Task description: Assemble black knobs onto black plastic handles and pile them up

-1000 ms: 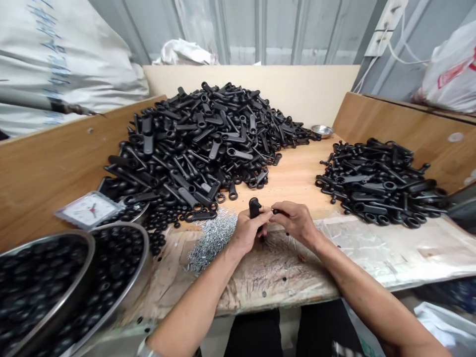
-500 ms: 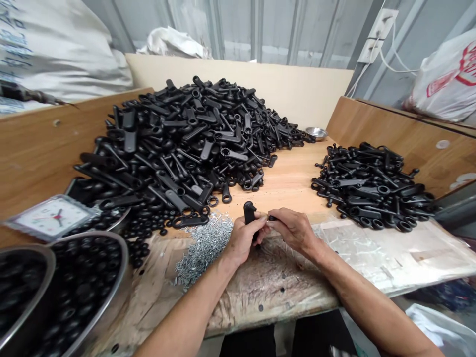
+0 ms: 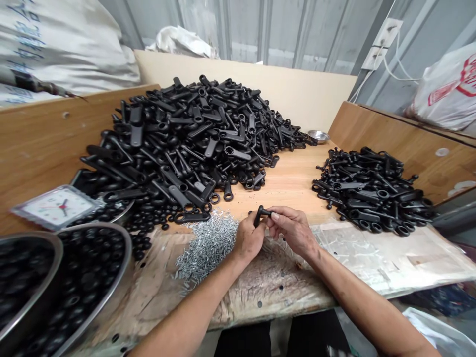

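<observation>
My left hand and my right hand meet over the near middle of the wooden bench, fingers closed together on one black plastic lever. The lever tilts between the two thumbs, its top end showing above my left fingers. Just left of my left hand lies a heap of small silver pins. A big pile of black levers fills the bench behind, and a smaller pile of black levers lies to the right.
Metal bowls of small black rings stand at the near left, with loose rings spilled beside them and a small white clock above. A small steel dish sits at the back. Wooden side walls enclose the bench; clear plastic sheet covers the right front.
The black lever has tipped from upright in my left fist to tilted between both hands' fingertips. The view has shifted slightly.
</observation>
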Demonstrator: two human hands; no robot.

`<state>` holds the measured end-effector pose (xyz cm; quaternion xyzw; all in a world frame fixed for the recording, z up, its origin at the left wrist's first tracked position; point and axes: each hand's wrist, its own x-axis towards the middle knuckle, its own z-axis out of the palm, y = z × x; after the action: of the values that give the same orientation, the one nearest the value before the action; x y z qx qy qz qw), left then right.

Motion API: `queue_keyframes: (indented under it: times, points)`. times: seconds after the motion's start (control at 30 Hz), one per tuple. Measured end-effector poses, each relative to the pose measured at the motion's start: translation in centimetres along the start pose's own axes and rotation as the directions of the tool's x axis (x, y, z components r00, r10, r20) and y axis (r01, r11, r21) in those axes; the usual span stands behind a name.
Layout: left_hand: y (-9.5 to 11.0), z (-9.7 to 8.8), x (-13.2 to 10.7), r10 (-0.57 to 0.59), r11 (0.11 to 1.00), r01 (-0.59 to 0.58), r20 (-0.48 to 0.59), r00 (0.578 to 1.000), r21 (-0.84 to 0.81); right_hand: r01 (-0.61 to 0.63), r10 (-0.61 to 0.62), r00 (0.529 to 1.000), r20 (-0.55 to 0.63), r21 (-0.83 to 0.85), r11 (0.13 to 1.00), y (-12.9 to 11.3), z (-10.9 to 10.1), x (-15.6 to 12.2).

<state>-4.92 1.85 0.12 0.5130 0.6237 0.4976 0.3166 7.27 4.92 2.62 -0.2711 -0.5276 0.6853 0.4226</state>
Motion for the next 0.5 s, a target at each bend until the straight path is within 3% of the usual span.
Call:
queue_keyframes:
  times: [0.27,0.5]
  points:
    - [-0.17,0.18,-0.19,0.062,0.952,-0.04,-0.062,0.996,0.305,-0.086,0.088,0.996,-0.016,0.113,0.99,0.48,-0.24,0.11]
    - [-0.01,0.18,-0.73,0.165,0.798,-0.1,-0.056,0.985,0.594,0.061,-0.073,0.988,-0.132,-0.093,0.994,0.47,-0.03,-0.37]
